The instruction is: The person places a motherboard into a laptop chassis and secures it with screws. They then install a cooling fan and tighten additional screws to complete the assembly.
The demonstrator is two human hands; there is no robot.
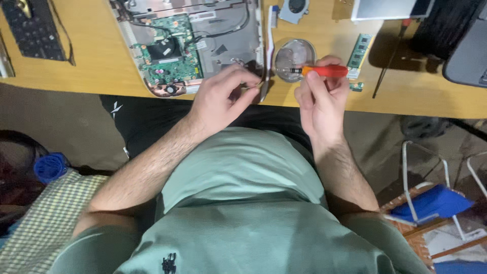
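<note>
Over desk edge [91, 71], right hand [319, 104] grips screwdriver [324, 71]

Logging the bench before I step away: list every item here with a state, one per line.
laptop base: opened, green circuit board exposed.
orange-handled screwdriver: held level in the right hand.
left hand: pinching something too small to identify.
round clear dish: upright, open.
memory module: out, flat on the desk.
cooling fan: removed, on the desk.

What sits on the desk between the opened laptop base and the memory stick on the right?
In the head view, between the laptop base and the memory stick lie a toothbrush and a round clear dish; the right hand holds an orange-handled screwdriver over it.
</note>
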